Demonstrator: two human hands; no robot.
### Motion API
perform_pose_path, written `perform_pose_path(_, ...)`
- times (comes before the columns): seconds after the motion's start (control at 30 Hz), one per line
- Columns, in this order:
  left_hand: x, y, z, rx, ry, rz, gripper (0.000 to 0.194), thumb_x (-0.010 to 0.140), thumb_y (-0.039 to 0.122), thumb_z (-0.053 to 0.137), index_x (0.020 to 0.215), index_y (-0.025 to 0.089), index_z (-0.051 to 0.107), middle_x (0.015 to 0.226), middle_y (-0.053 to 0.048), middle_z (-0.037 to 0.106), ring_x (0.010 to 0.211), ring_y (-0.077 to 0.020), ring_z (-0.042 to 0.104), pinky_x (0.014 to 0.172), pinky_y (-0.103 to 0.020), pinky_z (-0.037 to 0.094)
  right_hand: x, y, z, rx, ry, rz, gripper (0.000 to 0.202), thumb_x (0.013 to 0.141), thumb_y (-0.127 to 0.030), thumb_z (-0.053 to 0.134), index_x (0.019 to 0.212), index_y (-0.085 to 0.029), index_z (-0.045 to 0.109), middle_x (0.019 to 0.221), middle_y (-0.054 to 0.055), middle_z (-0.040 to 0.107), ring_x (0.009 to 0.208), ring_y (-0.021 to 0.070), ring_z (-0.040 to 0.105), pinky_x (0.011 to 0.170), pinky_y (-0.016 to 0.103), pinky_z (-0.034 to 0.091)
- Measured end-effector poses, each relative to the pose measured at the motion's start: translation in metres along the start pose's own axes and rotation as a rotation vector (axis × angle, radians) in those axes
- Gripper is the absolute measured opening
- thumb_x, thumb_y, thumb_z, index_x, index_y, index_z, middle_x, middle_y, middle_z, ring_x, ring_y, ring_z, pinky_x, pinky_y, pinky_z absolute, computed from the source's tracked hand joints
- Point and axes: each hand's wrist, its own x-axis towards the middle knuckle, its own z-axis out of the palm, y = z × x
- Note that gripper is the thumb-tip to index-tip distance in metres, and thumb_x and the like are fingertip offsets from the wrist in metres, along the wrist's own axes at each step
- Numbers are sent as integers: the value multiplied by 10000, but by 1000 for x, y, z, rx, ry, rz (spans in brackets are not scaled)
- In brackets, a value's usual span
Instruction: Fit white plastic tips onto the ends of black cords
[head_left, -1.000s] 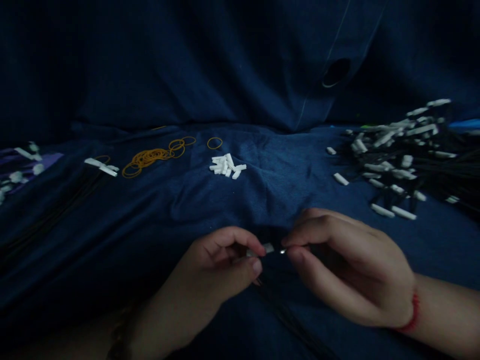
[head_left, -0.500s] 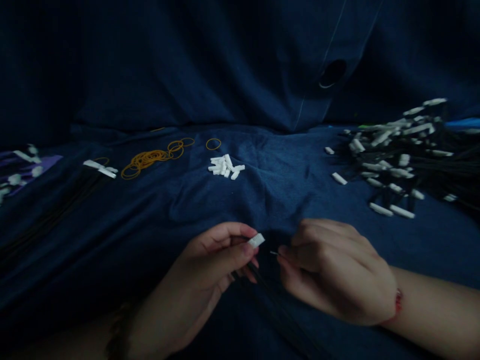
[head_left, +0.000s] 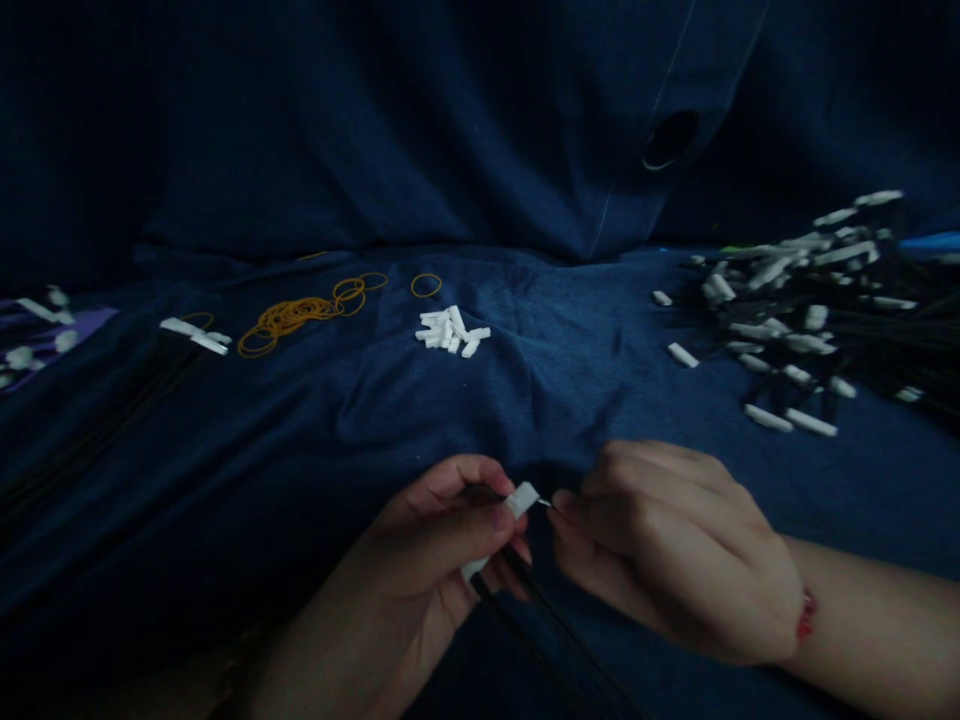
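Note:
My left hand point(head_left: 435, 540) is closed round a white plastic connector point(head_left: 524, 497), gripped between thumb and forefinger with its end sticking out to the right. Another white end shows below the thumb, and black wires point(head_left: 555, 625) trail from under the fingers toward the bottom edge. Just to the right, my right hand point(head_left: 660, 550) pinches a thin wire with a shiny metal tip point(head_left: 544, 502). That tip is right at the connector's end; whether it has entered a slot I cannot tell. Most of the wire is hidden by the fingers.
A small pile of white connectors point(head_left: 450, 331) lies mid-cloth, with yellow rubber bands point(head_left: 296, 318) to its left. Black wires with white connectors point(head_left: 787, 340) are heaped at right. A wire bundle point(head_left: 193, 336) and a purple piece point(head_left: 94, 324) lie at left on dark blue cloth point(head_left: 390, 400).
The connector in my left hand has turned and shifted slightly right and down. The gap between it and the metal tip in my right hand has closed.

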Motion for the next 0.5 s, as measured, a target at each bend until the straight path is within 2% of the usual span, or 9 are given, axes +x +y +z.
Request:
perform_pose_path(0.23,-1,-1,1,33,21,7,92,789,113,523,738,162,581,699,13,567,644,-67,510,626,-180,407,-1,-1,2,-20,11,-21,244,732,-39,538,501,-111,508,478,24,464,483,94,384,453,253,278)
perform_pose_path(0.5,0,-6,1,107,48,77,115,755,101,566,759,202,621,680,30,594,613,-59,519,600,-159,408,-8,-6,4,-86,49,-54,227,709,-44,554,507,-119,483,545,30,498,517,108,397,462,269,279)
